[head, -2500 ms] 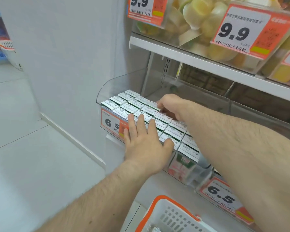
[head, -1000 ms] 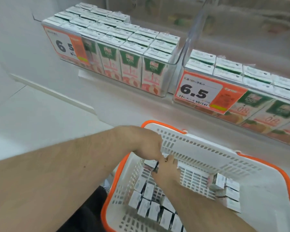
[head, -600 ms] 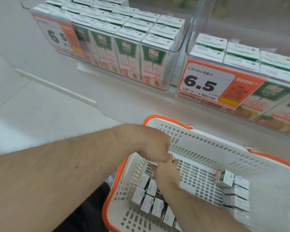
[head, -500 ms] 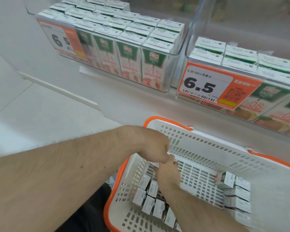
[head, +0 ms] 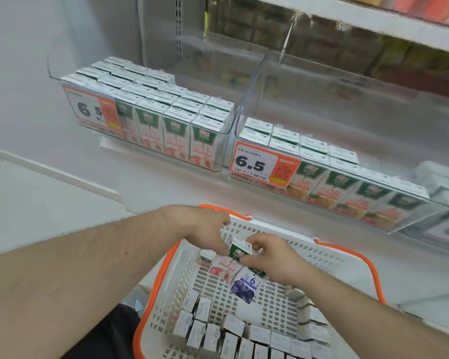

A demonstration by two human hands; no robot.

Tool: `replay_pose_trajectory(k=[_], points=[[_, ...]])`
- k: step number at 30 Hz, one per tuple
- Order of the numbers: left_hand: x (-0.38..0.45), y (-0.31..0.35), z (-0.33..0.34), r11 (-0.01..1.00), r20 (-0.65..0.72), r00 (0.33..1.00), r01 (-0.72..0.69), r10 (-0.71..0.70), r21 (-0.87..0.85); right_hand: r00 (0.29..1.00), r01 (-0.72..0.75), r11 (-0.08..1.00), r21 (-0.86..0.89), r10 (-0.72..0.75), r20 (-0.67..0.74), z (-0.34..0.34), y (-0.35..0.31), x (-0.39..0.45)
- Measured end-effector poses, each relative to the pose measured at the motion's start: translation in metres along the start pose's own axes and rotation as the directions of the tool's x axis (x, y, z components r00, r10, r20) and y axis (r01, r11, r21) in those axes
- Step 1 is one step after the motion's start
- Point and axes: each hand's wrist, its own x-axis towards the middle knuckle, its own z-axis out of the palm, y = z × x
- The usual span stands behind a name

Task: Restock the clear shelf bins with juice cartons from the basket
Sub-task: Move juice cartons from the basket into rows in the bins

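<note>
Right now two juice cartons [head: 240,251] are lifted just above the white basket [head: 278,230], held between both hands near its far wall. Peach carton [head: 224,266] sits on the left side of the pair, a blue-label carton [head: 244,285] on the right, both tilted, tops up toward the shelf, long axes running roughly toward the person. Left hand [head: 205,226] comes over from the left and its fingers curl down onto the peach carton's top; right hand [head: 270,257] pinches the green top of the blue-label one. Which hand carries which weight: cannot tell for sure, the fingers overlap.

Key relation: the bins lie up and away from the grip. Left clear bin [head: 228,125] is up-left and looks packed full with peach cartons, the left hand being nearer to it. Right clear bin [head: 373,84] is up-right, nearer the right hand, and has orange-label cartons only along the front with open room behind. Judgement: the peach carton has little room where its flavour is stocked, and the blue flavour matches neither visible bin.

In the way: the basket's far wall and orange rim [head: 347,248] to clear first, then the tall bin front with its 6.5 price tag [head: 259,164]. More cartons [head: 218,335] stand in rows at the basket's near end and right side.
</note>
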Motion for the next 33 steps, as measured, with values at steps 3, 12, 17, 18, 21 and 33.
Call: replay_pose_trajectory(k=[3, 12, 17, 18, 21, 33], points=[[-0.001, 0.011, 0.008, 0.981, -0.075, 0.990, -0.130, 0.120, -0.143, 0.999, 0.036, 0.995, 0.096, -0.034, -0.017, -0.026, -0.022, -0.027], [-0.013, 0.049, 0.012, 0.350, -0.208, 0.961, -0.261, 0.182, -0.900, 0.980, 0.074, 0.937, 0.343, -0.004, -0.201, -0.091, -0.036, -0.105], [-0.013, 0.074, 0.007, 0.287, -0.048, 0.997, -0.065, 0.066, -0.956, 0.933, 0.130, 0.868, 0.479, 0.056, -0.355, -0.112, -0.025, -0.128], [-0.011, 0.079, 0.007, 0.376, -0.044, 0.998, -0.058, 0.046, -0.925, 0.920, 0.148, 0.853, 0.500, 0.067, -0.387, -0.113, -0.023, -0.131], [-0.008, 0.096, 0.007, 0.585, -0.175, 0.980, -0.195, 0.091, -0.788, 0.873, 0.190, 0.866, 0.462, 0.066, -0.483, -0.113, -0.017, -0.134], [0.002, 0.148, 0.024, 0.860, -0.415, 0.824, -0.484, 0.385, -0.162, 0.704, 0.446, 0.890, 0.097, -0.282, -0.652, -0.121, -0.006, -0.159]])
